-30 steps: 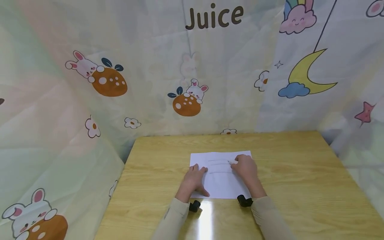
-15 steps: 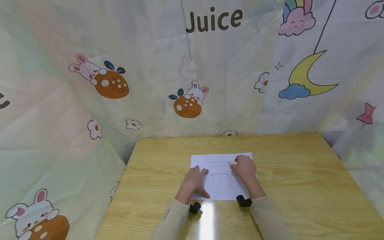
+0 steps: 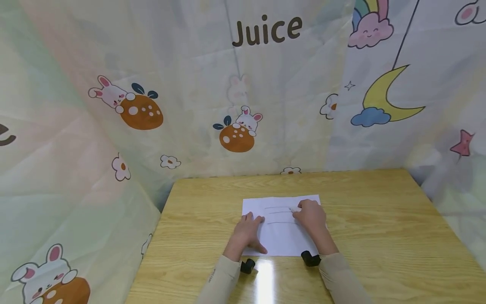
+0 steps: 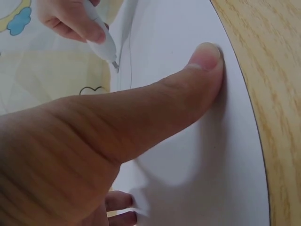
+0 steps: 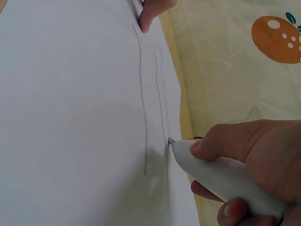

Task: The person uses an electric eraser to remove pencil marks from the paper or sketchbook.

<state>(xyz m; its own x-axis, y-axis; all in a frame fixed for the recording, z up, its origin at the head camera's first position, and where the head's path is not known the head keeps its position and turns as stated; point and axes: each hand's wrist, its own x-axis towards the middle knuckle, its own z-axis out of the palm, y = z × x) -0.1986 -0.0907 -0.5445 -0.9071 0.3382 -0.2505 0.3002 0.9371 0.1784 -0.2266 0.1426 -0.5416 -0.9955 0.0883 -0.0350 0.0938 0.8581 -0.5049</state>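
A white sheet of paper (image 3: pixel 284 242) lies on the wooden table, with several thin grey lines (image 5: pixel 142 94) drawn across its upper part. My right hand (image 3: pixel 312 217) pinches a thick white pen (image 5: pixel 211 176) between thumb and fingers. In the right wrist view the pen's narrow metal tip is right at the upper lines, near the paper's far edge. My left hand (image 3: pixel 246 234) rests spread on the left part of the sheet. Its thumb (image 4: pixel 169 99) presses near the sheet's near edge in the left wrist view, and the other fingers are mostly hidden behind it.
The wooden table (image 3: pixel 379 236) extends to both sides of the sheet. Behind it hangs a printed cloth (image 3: pixel 190 84) with rabbits, oranges and a moon. Black wrist devices (image 3: pixel 310 258) sit at both sleeve cuffs, just in front of the paper's near edge.
The head view has tilted slightly, so the whole scene sits a little lower. The left hand keeps its place on the sheet; the right hand with the pen has barely moved along the upper lines.
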